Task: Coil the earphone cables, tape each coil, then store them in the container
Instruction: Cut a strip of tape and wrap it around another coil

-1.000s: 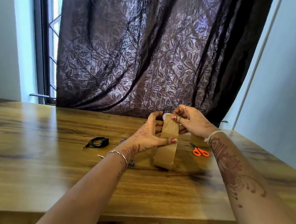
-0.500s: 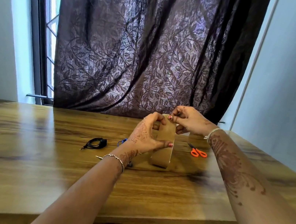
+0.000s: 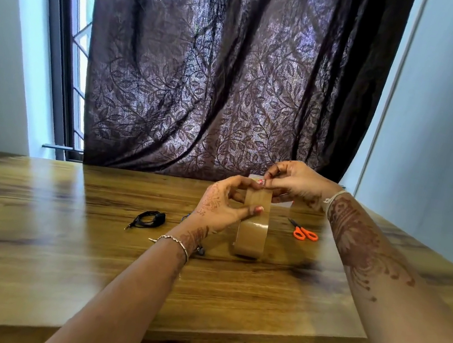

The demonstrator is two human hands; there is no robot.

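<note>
A brown tape roll point(image 3: 251, 231) stands on edge on the wooden table point(image 3: 63, 235). My left hand point(image 3: 223, 203) grips its upper part from the left. My right hand point(image 3: 294, 181) pinches the tape at the top of the roll. A coiled black earphone cable point(image 3: 149, 218) lies on the table to the left of my hands. Another earphone, with a jack plug and a dark earbud point(image 3: 200, 251), pokes out from under my left wrist; most of it is hidden. A white object point(image 3: 282, 201) shows behind my right hand; what it is I cannot tell.
Orange-handled scissors point(image 3: 303, 232) lie right of the tape roll. A dark patterned curtain point(image 3: 233, 78) hangs behind the table's far edge, with a window point(image 3: 78, 31) at the left. A pale wall stands to the right.
Both hands and the tape roll have stayed in nearly the same place; my right fingers keep working at the top of the roll. The view has shifted slightly.
</note>
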